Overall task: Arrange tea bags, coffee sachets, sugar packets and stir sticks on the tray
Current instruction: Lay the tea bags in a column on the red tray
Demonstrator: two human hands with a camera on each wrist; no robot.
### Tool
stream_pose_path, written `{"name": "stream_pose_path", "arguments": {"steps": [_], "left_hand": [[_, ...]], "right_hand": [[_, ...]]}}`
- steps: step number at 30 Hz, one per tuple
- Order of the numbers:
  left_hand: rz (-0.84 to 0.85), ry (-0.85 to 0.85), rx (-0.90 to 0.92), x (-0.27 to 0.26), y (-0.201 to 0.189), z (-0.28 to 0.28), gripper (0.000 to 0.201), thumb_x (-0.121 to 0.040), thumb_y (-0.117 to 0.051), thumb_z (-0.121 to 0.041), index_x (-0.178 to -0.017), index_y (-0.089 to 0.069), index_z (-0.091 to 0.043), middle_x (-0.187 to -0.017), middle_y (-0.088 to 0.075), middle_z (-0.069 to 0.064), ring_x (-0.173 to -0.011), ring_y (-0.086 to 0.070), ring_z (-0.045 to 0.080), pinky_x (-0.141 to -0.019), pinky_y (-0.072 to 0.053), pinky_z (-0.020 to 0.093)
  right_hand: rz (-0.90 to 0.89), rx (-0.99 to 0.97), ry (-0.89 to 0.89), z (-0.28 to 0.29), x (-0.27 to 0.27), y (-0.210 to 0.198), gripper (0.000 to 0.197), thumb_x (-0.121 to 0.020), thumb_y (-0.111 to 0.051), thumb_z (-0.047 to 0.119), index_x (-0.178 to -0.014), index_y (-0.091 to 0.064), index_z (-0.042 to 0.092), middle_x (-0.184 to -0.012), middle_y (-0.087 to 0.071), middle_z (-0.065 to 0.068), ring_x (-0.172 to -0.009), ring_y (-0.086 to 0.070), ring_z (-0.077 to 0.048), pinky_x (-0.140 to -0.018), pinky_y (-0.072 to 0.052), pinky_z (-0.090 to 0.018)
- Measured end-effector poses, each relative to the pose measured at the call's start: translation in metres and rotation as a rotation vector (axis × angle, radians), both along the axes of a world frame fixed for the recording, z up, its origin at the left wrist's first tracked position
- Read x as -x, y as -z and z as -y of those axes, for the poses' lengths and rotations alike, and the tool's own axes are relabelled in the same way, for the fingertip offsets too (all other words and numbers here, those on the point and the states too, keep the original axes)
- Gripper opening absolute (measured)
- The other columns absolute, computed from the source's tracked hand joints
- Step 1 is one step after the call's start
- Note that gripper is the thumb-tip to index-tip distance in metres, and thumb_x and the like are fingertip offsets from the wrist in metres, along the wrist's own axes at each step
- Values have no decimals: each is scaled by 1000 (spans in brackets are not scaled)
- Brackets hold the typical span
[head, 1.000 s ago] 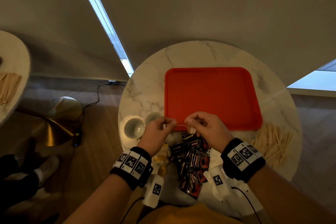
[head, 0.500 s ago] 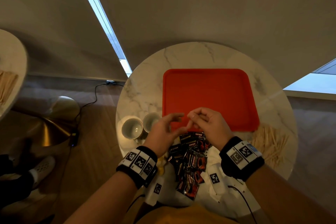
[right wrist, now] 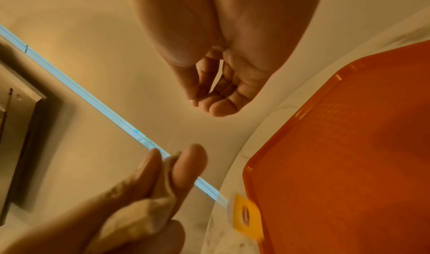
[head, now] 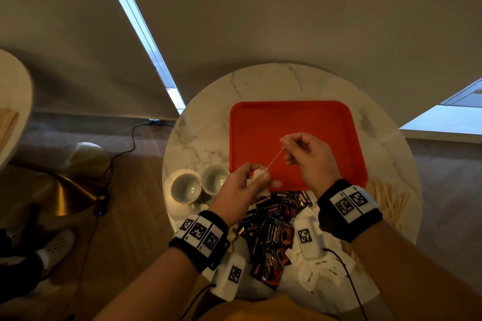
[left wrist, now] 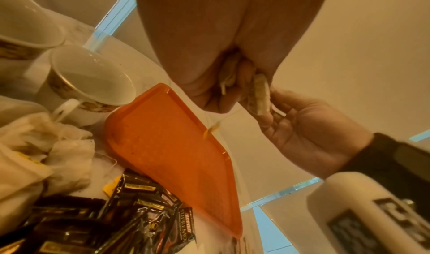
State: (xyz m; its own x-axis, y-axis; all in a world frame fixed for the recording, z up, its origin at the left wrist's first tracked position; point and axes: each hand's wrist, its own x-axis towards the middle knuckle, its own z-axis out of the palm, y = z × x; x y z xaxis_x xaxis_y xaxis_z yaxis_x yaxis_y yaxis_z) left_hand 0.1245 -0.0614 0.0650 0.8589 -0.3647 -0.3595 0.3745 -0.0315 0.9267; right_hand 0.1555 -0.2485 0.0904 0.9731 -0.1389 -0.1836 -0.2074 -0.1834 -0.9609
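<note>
Two hands work above the near edge of the red tray, which lies in the middle of the round marble bench. The left hand pinches a pale tea bag between thumb and fingers, just over the tray's near left corner. The right hand, raised over the tray, pinches the thin string of that bag between thumb and forefinger, its other fingers curled; the string runs taut from one hand to the other. A small yellow tag hangs near the tray's rim. Toward the bench's near edge, dark coffee sachets lie heaped in a loose pile, with white sugar packets just to their right. Wooden stir sticks are scattered along the right edge, beside the tray. Two white cups stand at the left edge, touching each other, and more tea bags lie crumpled near them.
</note>
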Motion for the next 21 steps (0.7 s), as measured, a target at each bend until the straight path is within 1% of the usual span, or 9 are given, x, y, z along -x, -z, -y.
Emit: {"name": "stream_pose_path", "arguments": {"steps": [3, 6, 10, 11, 14, 16, 18, 19, 21], "left_hand": [[7, -42, -13, 1, 2, -1, 26, -103, -55, -30, -115, -63, -9, -99, -75, 3, -66, -56, 5, -58, -42, 23], [-21, -79, 0, 0, 5, -3, 24, -98, -63, -29, -112, -72, -12, -86, -68, -6, -64, -52, 2, -58, -43, 19], [-209, -243, 225, -6, 4, -2, 27, -95, -67, -18, -120, -69, -6, -97, -70, 8, -71, -63, 11, -60, -50, 21], [-245, -305, 265, -8, 5, -2, 30, -95, -67, -17, -122, -66, -4, -90, -68, 8, -68, -63, 11, -58, -50, 21], [-306, -472, 292, -16, 11, -4, 39, -91, -70, -19, -125, -60, -2, -69, -51, 1, -50, -42, 8, -46, -38, 20], [-330, -538, 291, -20, 14, -5, 37, -91, -71, -19, -124, -60, -2, -66, -56, 2, -47, -47, 8, -45, -39, 20], [-323, -549, 239, -20, 14, -5, 29, -92, -71, -16, -118, -64, -5, -80, -72, 11, -60, -65, 15, -51, -51, 25], [-305, -534, 198, -20, 15, -5, 27, -91, -73, -17, -115, -67, -6, -90, -75, 14, -69, -70, 19, -56, -55, 29], [-241, -487, 130, -16, 15, -4, 25, -89, -76, -19, -110, -70, -8, -96, -75, 17, -79, -71, 25, -67, -60, 41]], "right_hand": [[-33, 24, 33, 4, -3, 7, 17, -98, -64, 30, -100, -71, 14, -78, -68, -4, -66, -64, -13, -68, -59, -31], [-78, -36, 75, 5, -5, 16, 16, -98, -64, 23, -101, -69, 8, -79, -68, -5, -65, -63, -12, -64, -57, -27], [-139, -147, 81, 0, 0, 30, 13, -94, -67, 11, -101, -66, 0, -84, -71, -4, -69, -65, -14, -67, -58, -30], [-146, -151, 64, -1, 5, 33, 12, -93, -69, 11, -100, -66, 1, -85, -72, -4, -71, -67, -16, -69, -58, -32], [-136, -146, -48, -7, 25, 40, 6, -90, -72, 10, -95, -68, 10, -92, -73, -3, -82, -70, -19, -76, -59, -33], [-94, -90, -160, -11, 39, 41, 10, -89, -74, 10, -92, -70, 18, -97, -73, 1, -91, -70, -16, -81, -58, -29], [-18, 2, -244, -15, 47, 38, 11, -88, -75, 12, -92, -71, 22, -98, -70, 6, -93, -68, -13, -83, -56, -26], [22, 33, -269, -17, 49, 35, 10, -88, -76, 13, -92, -72, 21, -98, -68, 7, -93, -68, -13, -83, -56, -26], [70, 68, -280, -20, 47, 30, 7, -89, -75, 17, -94, -73, 22, -98, -65, 7, -91, -66, -16, -81, -57, -31]]}}
